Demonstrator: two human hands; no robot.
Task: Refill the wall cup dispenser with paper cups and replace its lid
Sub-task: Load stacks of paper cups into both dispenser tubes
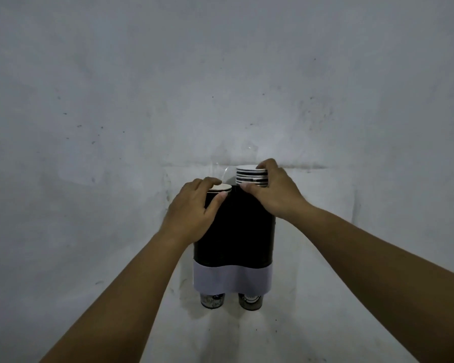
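A black two-column cup dispenser (236,231) with a pale grey band along its bottom hangs on the wall. A stack of paper cups (248,176) sticks out of its right column, and my right hand (273,192) grips that stack near its top. In the left column a cup (220,188) shows only its white rim at the top opening; my left hand (194,208) curls round it, thumb on the front. Two cup bottoms (212,301) (250,301) poke out underneath. No lid is in view.
A bare, scuffed grey-white wall (220,87) fills the view around the dispenser. A clear adhesive sheet (220,170) glints on the wall just above the left column.
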